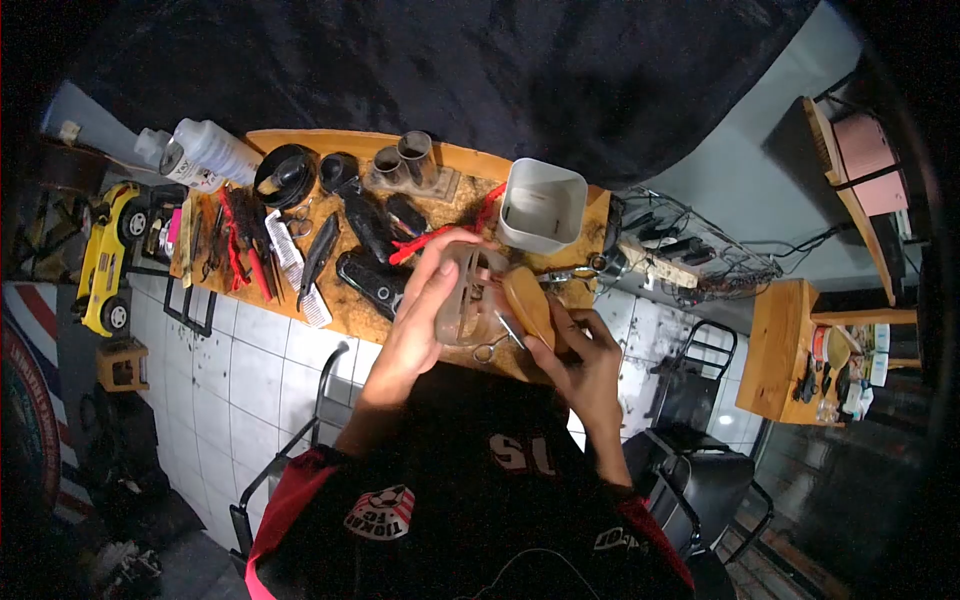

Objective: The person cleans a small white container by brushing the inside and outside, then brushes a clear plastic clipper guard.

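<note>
Barber's station, seen from above. Left hand (432, 290): fingers curled shut around a translucent brownish comb-like attachment (462, 300), held upright over the near edge of the wooden shelf (350, 305), just in front of the white rectangular bin (541, 205). Right hand (585, 365): closed on a tan wooden brush (527, 300), its oval back facing up, and seemingly also gripping a pair of scissors (500, 338) whose ring handle hangs below the palm; exact finger placement on the scissors cannot be told. Brush and attachment sit side by side, touching or nearly so, between the two hands. Shelf contents, left to right: white spray bottle (205, 152) lying on its side at the far left corner; red and black combs (245, 250); a white comb (285, 250); a black round dish (285, 175); several black hair clippers (370, 250) laid flat; two dark cylindrical cups (405, 160) at the back edge; a red cord (440, 235) running across the middle. Off the shelf: yellow toy car (108, 255) to the left on the tiled floor; a wire rack (690, 250) to the right of the bin; a small wooden side cabinet (785, 350) farther right.
</note>
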The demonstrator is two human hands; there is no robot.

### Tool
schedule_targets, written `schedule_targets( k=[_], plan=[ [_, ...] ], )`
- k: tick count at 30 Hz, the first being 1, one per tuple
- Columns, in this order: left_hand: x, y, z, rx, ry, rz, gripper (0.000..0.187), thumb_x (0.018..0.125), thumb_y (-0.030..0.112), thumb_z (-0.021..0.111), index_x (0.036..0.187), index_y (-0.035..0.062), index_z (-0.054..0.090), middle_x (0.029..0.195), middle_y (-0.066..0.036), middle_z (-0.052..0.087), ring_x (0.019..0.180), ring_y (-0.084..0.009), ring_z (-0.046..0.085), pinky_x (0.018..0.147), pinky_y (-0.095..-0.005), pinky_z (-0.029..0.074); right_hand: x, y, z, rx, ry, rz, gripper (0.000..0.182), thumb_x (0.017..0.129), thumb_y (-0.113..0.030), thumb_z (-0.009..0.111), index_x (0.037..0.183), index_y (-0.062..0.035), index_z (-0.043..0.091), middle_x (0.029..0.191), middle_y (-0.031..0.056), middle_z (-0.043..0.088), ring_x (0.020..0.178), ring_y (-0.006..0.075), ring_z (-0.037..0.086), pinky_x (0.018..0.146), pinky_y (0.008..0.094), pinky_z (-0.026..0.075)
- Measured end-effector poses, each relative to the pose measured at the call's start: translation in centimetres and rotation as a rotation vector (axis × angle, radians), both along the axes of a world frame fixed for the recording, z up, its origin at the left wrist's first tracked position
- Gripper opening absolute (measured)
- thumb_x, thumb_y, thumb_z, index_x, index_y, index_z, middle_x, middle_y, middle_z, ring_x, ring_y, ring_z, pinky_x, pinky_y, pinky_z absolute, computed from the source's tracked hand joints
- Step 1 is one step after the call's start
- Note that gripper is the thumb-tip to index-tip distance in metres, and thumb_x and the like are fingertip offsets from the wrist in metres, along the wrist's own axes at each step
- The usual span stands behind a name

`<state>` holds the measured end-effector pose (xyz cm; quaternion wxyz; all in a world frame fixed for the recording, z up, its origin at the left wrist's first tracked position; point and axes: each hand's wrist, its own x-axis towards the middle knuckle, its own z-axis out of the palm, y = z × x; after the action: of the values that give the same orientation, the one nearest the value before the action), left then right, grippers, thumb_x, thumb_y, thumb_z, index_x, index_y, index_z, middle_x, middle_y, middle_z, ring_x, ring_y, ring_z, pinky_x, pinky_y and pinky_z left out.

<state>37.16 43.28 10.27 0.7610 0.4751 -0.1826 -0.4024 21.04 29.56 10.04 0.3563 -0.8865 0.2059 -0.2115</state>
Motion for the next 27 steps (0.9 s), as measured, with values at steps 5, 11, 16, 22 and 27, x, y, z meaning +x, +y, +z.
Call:
schedule_targets(
  k=[5,11,16,22,27],
  plan=[
    [-0.9,-0.5,-0.7,0.061,-0.111,0.014,0.054,0.094,0.043,0.048,0.135,0.0103,0.036,0.133,-0.012,0.043,0.116,-0.0221,0.049,0.085,-0.0312,0.051,-0.3,0.0,0.8,0.199,-0.12,0.028,0.053,0.076,-0.02,0.077,0.123,-0.0029,0.061,0.087,0.0141,0.06,0.078,0.0254,0.062,0.07,0.0321,0.051],
    [-0.7,-0.2,0.7,0.047,-0.056,0.009,0.067,0.09,0.047,0.055,0.138,0.0066,0.032,0.13,-0.015,0.046,0.119,-0.0235,0.048,0.091,-0.0352,0.047,0.7,0.6,-0.2,0.088,0.001,-0.01,0.051,0.075,-0.02,0.078,0.119,-0.0015,0.062,0.092,0.0154,0.062,0.081,0.0285,0.063,0.073,0.0335,0.052],
    [-1.0,-0.4,-0.5,-0.133,-0.047,0.225,0.06,0.091,0.04,0.055,0.136,0.0049,0.036,0.124,-0.013,0.048,0.114,-0.0218,0.047,0.097,-0.0364,0.041,-0.3,0.7,0.6,0.147,-0.021,0.214,0.046,0.077,-0.018,0.076,0.117,0.001,0.063,0.092,0.016,0.063,0.081,0.0235,0.064,0.069,0.0297,0.05],
    [-1.5,-0.6,-2.1,-0.13,-0.047,0.097,0.067,0.092,0.055,0.046,0.137,0.0066,0.032,0.127,-0.012,0.044,0.115,-0.0196,0.045,0.091,-0.0348,0.044,-0.3,-0.4,1.2,0.232,-0.062,0.098,0.046,0.08,-0.019,0.073,0.119,0.0022,0.061,0.094,0.0191,0.064,0.085,0.0288,0.064,0.076,0.0332,0.051],
    [-2.1,-1.6,-1.8,0.012,-0.356,0.107,0.064,0.096,0.057,0.034,0.136,0.0066,0.032,0.123,-0.012,0.044,0.111,-0.0191,0.046,0.094,-0.034,0.04,1.6,1.8,1.9,0.223,-0.137,-0.012,0.045,0.081,-0.017,0.072,0.119,0.003,0.06,0.095,0.0185,0.063,0.088,0.0292,0.065,0.078,0.0332,0.051]
  ],
)
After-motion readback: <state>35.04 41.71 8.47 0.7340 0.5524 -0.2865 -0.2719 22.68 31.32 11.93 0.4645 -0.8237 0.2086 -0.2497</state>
